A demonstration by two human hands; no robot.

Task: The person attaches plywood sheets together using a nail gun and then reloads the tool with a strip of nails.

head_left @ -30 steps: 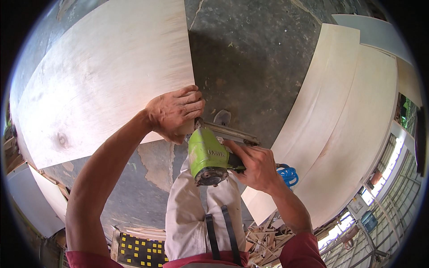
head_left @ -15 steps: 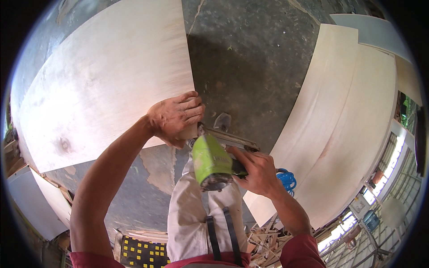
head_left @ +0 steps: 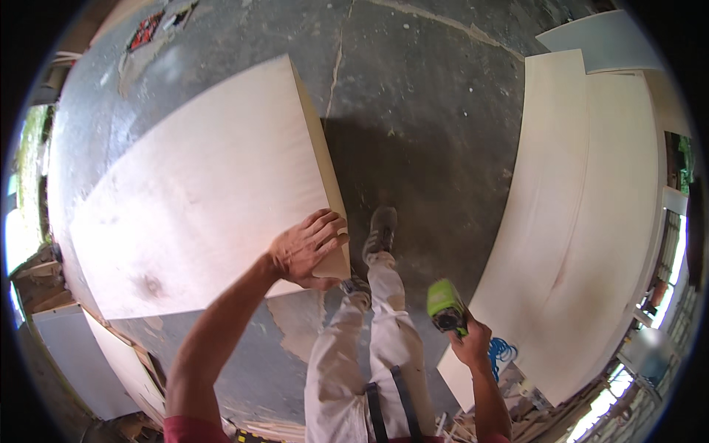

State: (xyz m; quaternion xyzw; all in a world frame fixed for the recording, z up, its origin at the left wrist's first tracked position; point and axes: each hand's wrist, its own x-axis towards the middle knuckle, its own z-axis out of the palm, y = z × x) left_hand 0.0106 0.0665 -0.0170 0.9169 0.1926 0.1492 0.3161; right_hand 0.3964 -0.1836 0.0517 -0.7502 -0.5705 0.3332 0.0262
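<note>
A large pale plywood box [head_left: 207,192] lies on the floor to the left, its top face broad and its narrow right side showing. My left hand [head_left: 309,249] grips the near right corner, with the fingers bent over the edge and the thumb at the front. My right hand [head_left: 475,344] is closed round the handle of a green and black nail gun [head_left: 446,306], held apart from the box, right of my legs. A blue coiled air hose [head_left: 502,351] shows beside my right wrist. The gun's nose is hidden.
Long plywood sheets [head_left: 583,221] lie stacked on the right. Wood offcuts [head_left: 528,417] are heaped at the lower right. Leaning panels [head_left: 81,362] stand at the lower left. A red and black item [head_left: 146,31] lies far off on the grey concrete floor [head_left: 413,96].
The nail gun has moved away from the box corner, to the right, in my right hand. My left hand stays on the corner. The view has shifted, showing the box's side and my shoes.
</note>
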